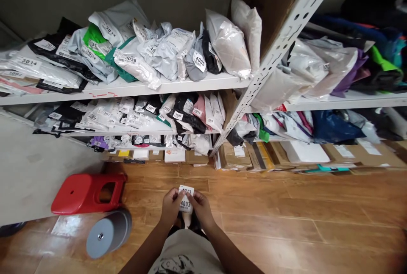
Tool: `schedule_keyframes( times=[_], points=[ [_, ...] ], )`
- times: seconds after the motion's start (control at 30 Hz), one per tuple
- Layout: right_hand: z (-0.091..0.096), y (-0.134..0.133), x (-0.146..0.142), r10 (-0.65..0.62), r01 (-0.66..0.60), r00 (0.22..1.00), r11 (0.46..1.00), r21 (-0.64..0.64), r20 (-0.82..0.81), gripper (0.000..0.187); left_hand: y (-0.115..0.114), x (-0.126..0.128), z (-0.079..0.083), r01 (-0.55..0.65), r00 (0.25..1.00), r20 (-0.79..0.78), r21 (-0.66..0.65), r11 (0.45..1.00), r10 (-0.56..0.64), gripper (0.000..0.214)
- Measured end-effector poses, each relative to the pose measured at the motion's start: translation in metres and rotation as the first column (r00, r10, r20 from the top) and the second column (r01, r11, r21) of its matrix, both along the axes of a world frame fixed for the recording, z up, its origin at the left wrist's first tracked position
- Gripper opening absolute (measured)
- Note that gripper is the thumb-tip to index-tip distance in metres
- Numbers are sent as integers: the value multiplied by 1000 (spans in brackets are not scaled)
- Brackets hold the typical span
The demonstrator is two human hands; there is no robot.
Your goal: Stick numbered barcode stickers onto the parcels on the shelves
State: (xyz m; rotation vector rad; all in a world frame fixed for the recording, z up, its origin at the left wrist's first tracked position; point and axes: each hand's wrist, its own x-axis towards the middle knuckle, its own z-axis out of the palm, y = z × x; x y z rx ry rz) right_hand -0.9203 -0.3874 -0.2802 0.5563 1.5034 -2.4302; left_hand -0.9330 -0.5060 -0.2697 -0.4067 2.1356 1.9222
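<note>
Between my two hands I hold white number labels (186, 207), printed 4013 above and 4003 below. My left hand (171, 206) pinches their left edge, and my right hand (200, 207) pinches the right edge with its thumb over the front. Whether it is one piece or two overlapping ones I cannot tell. Ahead of my hands, well out of their reach, a shelf (178, 85) carries bagged parcels with numbered stickers, among them a grey bag marked 4005 (196, 60) and a white one marked 3038 (136, 65).
Lower shelves (152, 131) hold more numbered bags, with cardboard boxes (235, 155) at floor level. A perforated white post (286, 28) divides the racks. To my left, a red stool (74, 193) lies on its side by a grey round stool (101, 236) on the wooden floor (286, 219).
</note>
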Motion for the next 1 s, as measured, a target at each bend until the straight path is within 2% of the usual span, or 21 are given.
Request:
schedule_keyframes(
  times=[0.23,0.47,0.83,1.0],
  points=[
    [-11,10,19,-23,24,999,999,-22,28,47,10,16,-5,26,1000,7,19,999,-26,44],
    [-18,20,30,-57,57,998,998,-12,16,46,17,28,-4,86,996,4,59,995,-86,32],
    [-17,26,36,-81,81,997,997,-20,5,40,22,35,-5,90,996,-10,99,991,-90,34],
    [-12,27,35,-79,79,997,997,-10,-2,38,25,39,1,66,998,-6,130,989,-66,38]
  ],
)
